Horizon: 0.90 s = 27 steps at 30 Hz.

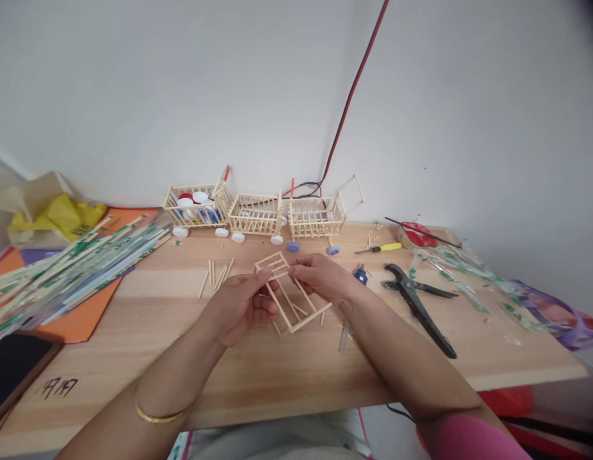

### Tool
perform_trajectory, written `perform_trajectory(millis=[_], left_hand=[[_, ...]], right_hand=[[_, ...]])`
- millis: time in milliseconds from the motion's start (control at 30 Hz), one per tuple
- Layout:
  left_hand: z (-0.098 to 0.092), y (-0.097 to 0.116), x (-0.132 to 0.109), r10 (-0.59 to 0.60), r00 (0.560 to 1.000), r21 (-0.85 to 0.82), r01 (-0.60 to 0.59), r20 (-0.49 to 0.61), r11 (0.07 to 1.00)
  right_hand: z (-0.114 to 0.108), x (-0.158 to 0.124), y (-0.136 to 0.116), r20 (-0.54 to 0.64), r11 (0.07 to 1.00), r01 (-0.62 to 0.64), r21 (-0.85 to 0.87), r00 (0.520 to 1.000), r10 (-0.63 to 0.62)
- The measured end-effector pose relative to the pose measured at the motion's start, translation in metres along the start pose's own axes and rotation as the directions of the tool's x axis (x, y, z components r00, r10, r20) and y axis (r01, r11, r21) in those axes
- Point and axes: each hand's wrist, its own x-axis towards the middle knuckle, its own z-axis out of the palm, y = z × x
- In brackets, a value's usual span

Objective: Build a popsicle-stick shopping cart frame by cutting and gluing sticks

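- The left hand [246,303] pinches one long side of a stick frame [311,318] near its far end, thumb above and fingers curled beneath, probably so that the thin joints are not crushed.
- The right hand [320,275] has its fingers drawn together on the opposite side of that end; gripping both sides seems meant to spread the pressure evenly.
- The frame lies between the two hands, tilted, its near end free of the fingers; whether that end touches the table [258,377] cannot be told.
- Just left of the left fingers lie short sticks [211,273], apparently set within easy reach.
- Beside the right wrist, which partly hides it, is a blue nozzled tool [360,275], perhaps a glue gun.
- Farther right of the right fingers rest black pliers [416,306] and a yellow-handled screwdriver [390,247], presumably put aside to leave working room.
- Beyond the fingers, three wheeled stick carts stand along the wall, likely out of the way.
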Motion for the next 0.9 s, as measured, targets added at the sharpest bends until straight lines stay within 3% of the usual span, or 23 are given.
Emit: perform_trajectory(millis=[133, 700, 800, 900], left_hand=[[0.003, 0.000, -0.002, 0.040, 0.998, 0.010, -0.040, -0.052, 0.999], [0.000, -0.003, 0.000, 0.088, 0.995, 0.064, -0.085, -0.040, 0.994], [-0.001, -0.002, 0.000, 0.092, 0.996, 0.072, -0.090, -0.023, 0.993], [-0.001, -0.002, 0.001, 0.078, 0.997, 0.077, -0.077, -0.006, 0.994]], right_hand=[[-0.001, 0.000, 0.001, -0.007, 1.000, -0.002, -0.030, 1.000, 0.001], [-0.001, 0.001, 0.002, 0.002, 0.998, 0.010, -0.060, 1.000, -0.010], [-0.010, -0.010, -0.011, -0.010, 0.976, 0.044, -0.215, 0.999, -0.047], [-0.028, -0.034, -0.031, -0.134, 0.879, 0.096, -0.467, 0.975, -0.177]])
